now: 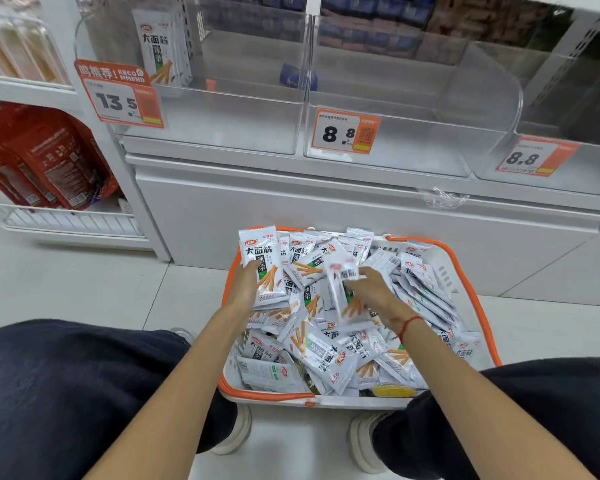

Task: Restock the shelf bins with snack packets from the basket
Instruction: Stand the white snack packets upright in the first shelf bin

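White plastic basket with orange rim (pixel 465 271) on pale tiled floor (pixel 84 282), heaped with glossy white foil snack packets (pixel 323 355), too many to count. Left hand (pixel 245 285) gripping a stack of flat packets (pixel 262 271) at 11 o'clock of basket. Right hand (pixel 374 289) pinching one blurred packet (pixel 343 289) at centre. Three clear rounded acrylic shelf bins (pixel 302 98) at 12 o'clock; leftmost holding a few upright packets (pixel 160 46).

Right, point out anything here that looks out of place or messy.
A crumpled scrap of clear plastic wrap lies on the white ledge below the bins, right of centre; it looks like litter. The snack packets lie jumbled in the basket.
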Demonstrator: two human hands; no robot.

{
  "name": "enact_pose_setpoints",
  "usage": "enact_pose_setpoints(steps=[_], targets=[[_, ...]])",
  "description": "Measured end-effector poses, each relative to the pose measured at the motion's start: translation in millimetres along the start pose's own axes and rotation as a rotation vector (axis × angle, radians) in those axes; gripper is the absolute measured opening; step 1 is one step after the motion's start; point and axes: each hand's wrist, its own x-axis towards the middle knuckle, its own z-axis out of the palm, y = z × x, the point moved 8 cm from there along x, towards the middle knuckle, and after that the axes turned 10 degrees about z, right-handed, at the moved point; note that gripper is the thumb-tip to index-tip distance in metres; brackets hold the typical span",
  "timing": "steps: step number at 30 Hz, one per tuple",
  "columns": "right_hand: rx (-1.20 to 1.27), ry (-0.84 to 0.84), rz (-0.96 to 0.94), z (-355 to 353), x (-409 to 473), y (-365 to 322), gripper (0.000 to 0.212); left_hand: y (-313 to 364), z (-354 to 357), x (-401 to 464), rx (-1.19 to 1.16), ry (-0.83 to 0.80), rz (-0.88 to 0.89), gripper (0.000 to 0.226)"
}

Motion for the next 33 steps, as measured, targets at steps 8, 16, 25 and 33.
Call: enact_pose_setpoints(steps=[8, 16, 25, 33], targets=[[0.207, -0.011, -0.23, 32.5, -24.6, -58.8, 0.023, 0.5, 46.0, -12.3, -0.164, -0.099, -0.03, 0.031], [0.127, 0.052, -0.237, 43.2, -24.5, -70.0, 0.037, 26.4, 67.5, -18.9, -0.308, -0.183, 0.013, 0.029], [-0.025, -0.086, -0.356, 42.7, -51.1, -168.3, 0.039, 124.4, 26.9, -9.5, -0.23, -0.146, 0.251, 0.036], [-0.076, -0.092, -0.513, 35.9, -77.3, -320.6, 0.017, 263.1, -31.8, 14.3, -0.236, -0.119, 0.44, 0.03]])
